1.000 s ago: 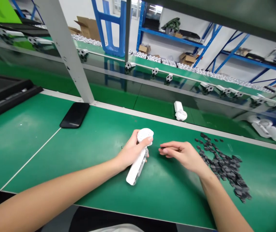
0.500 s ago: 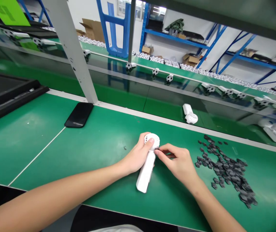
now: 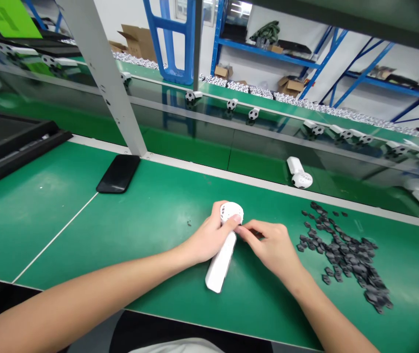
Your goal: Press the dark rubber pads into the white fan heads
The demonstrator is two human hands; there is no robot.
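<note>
Tabletop [image 3: 47, 211] first: what sits at your far left?

You have a black framed panel [image 3: 11, 147] lying along the left edge of the green top. To its right, against the back edge, is a black phone [image 3: 118, 174], lying flat and well apart from your hands.

And your left hand [image 3: 209, 238]?

It's closed around a white device [image 3: 221, 260], near the front of the tabletop and around the middle. Your fingers curl behind the round perforated head [image 3: 229, 212], and your thumb [image 3: 233, 220] lies across it. The long white handle slants down toward the front edge, with its end resting on the green surface.

What about your right hand [image 3: 270, 245]?

It's partly closed, just beside the left one, and its fingertips [image 3: 244, 230] touch the rim of that round head. Whether they have hold of anything, I cannot tell from this view.

What's further right?

Just past your right wrist lies a loose scatter of dark pieces [image 3: 345, 257], flat on the tabletop, too small to name exactly. Behind the glass panel [image 3: 209, 132] along the back edge, a second white device [image 3: 299, 174] lies on its side, and above it a green conveyor [image 3: 231, 104] carries a row of ball-patterned parts.
</note>
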